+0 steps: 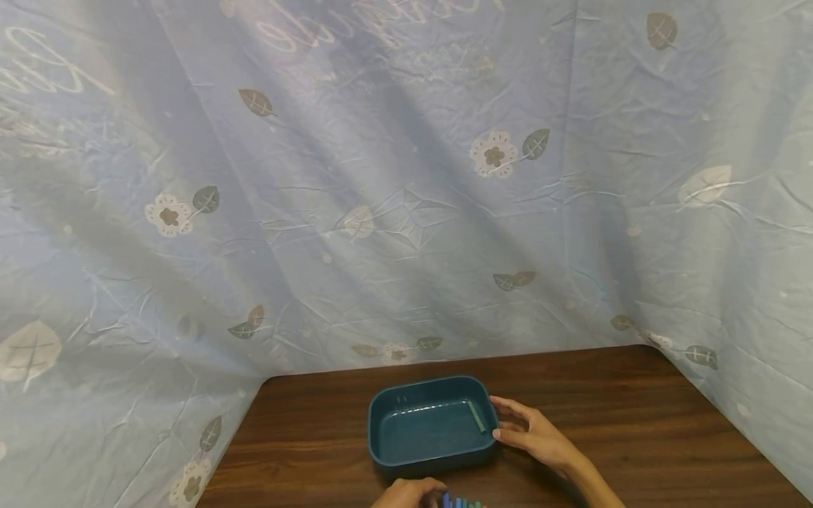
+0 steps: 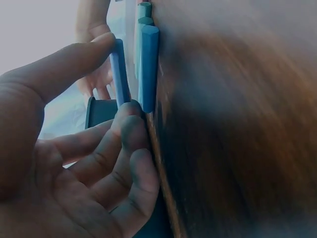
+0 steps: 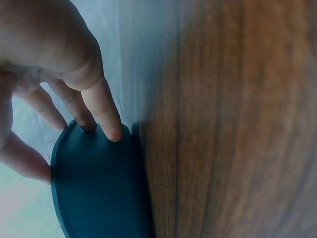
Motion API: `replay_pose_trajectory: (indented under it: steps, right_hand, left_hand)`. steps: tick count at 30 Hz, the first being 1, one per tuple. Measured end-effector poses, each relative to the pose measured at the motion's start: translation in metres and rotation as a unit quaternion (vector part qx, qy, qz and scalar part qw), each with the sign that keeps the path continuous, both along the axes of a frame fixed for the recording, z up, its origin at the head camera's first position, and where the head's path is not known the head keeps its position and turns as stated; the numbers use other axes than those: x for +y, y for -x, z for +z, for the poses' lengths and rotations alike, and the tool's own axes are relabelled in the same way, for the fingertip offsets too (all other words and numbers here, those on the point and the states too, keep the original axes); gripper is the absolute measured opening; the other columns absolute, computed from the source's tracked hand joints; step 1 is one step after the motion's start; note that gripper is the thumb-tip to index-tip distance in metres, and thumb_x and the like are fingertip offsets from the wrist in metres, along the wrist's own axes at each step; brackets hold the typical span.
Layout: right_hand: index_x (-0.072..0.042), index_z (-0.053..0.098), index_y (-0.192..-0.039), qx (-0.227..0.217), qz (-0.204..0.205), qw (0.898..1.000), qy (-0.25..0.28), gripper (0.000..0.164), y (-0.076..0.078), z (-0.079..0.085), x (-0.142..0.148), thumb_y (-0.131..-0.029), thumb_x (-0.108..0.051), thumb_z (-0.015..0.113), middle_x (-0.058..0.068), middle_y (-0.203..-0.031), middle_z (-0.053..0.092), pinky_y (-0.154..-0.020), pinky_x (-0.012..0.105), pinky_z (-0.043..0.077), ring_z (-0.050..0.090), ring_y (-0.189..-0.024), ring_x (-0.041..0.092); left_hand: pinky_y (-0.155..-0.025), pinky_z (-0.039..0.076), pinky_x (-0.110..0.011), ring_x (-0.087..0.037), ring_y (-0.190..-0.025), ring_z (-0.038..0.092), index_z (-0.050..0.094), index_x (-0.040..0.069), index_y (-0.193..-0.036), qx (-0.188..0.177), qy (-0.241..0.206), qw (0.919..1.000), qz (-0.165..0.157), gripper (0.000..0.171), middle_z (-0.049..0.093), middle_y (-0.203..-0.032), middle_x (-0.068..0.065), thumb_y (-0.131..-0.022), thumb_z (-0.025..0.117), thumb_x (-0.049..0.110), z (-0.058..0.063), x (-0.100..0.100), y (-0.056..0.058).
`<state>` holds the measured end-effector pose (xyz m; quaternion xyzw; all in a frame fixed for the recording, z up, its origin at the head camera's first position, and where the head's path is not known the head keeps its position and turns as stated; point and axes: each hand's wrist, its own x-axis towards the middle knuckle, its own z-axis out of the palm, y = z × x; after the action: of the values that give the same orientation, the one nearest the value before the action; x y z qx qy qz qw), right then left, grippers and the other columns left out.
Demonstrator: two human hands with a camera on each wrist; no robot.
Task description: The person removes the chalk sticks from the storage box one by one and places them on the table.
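My left hand (image 2: pixel 89 163) pinches a periwinkle-blue chalk stick (image 2: pixel 119 72) between the thumb at its upper end and a fingertip at its lower end. Right beside it, a brighter blue chalk stick (image 2: pixel 150 69) and green ones (image 2: pixel 144 9) stand in a row. In the head view the left hand (image 1: pixel 409 492) is at the bottom edge, in front of a dark teal dish (image 1: pixel 432 462). A single green chalk stick (image 1: pixel 476 417) lies inside the dish along its right side. My right hand (image 1: pixel 533 434) touches the dish's right wall and rim with spread fingertips and thumb.
The dish sits on a brown wood-grain table (image 1: pixel 305 423). A pale blue cloth (image 1: pixel 406 212) with leaf and flower prints hangs behind the table and along both sides. The row of chalk sticks (image 1: pixel 459 503) is cut off by the head view's bottom edge.
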<state>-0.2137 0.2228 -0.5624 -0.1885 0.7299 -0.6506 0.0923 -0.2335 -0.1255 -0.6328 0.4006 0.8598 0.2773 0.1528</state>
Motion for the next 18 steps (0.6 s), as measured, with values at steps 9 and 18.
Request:
replay_pose_trajectory:
  steps: [9,18]
  right_hand:
    - [0.004,0.028,-0.167,0.003,-0.001,1.000,-0.007,0.074,-0.0007,0.0013,-0.0003,-0.107,-0.018,0.066,0.039,-0.165,0.032,-0.102,0.028,0.059,0.052,-0.143,0.054]
    - [0.003,0.028,-0.167,0.003,0.001,1.000,-0.006,0.074,0.0002,0.0007,0.0002,-0.108,-0.018,0.066,0.039,-0.166,0.031,-0.102,0.029,0.059,0.052,-0.143,0.054]
  left_hand:
    - [-0.079,0.056,-0.017,0.011,-0.093,0.067,0.072,0.017,-0.132,0.018,0.015,0.9997,-0.010,0.039,0.079,-0.105,0.016,-0.095,0.082,0.020,-0.0020,0.0003,-0.0026]
    - [-0.078,0.056,-0.016,0.011,-0.091,0.067,0.071,0.015,-0.132,0.015,-0.003,0.9998,-0.015,0.038,0.080,-0.103,0.013,-0.096,0.081,0.018,0.0015,-0.0002,-0.0050]
